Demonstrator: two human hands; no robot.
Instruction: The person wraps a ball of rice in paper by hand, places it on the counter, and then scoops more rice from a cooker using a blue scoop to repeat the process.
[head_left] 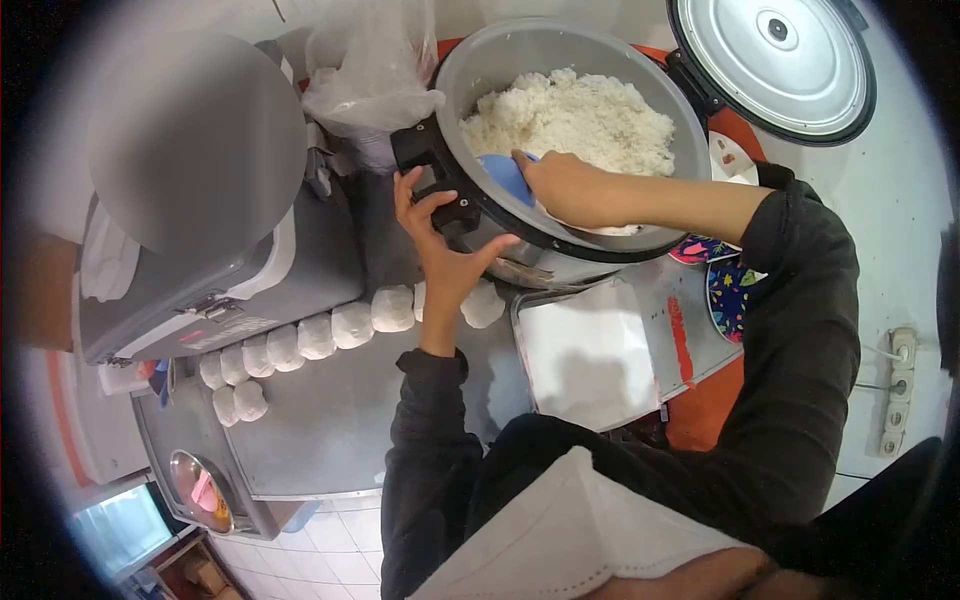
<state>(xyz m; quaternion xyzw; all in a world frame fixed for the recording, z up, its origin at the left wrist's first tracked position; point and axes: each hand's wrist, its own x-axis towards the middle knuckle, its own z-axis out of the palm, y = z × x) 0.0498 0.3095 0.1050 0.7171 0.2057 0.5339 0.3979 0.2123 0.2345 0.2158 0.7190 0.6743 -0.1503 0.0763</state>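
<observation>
A large round cooker [480, 60] holds a heap of white rice [580, 115]. Inside its near edge, my right hand [575, 190] is closed on a blue scoop [508, 180], which rests low at the pot's left side beside the rice. My left hand [445, 245] is spread at the cooker's outer left side, its fingers by the black handle [418, 150] and its thumb stretched toward the rim. Below that hand, a row of white wrapped bundles [352, 325] runs leftward along the metal table [330, 430].
The open lid [775, 60] stands at the upper right. A grey insulated box [240, 290] fills the left. White paper [585, 350] lies on a tray below the cooker. A plastic bag [365, 70], a metal bowl [200, 490] and a power strip [898, 390] are also visible.
</observation>
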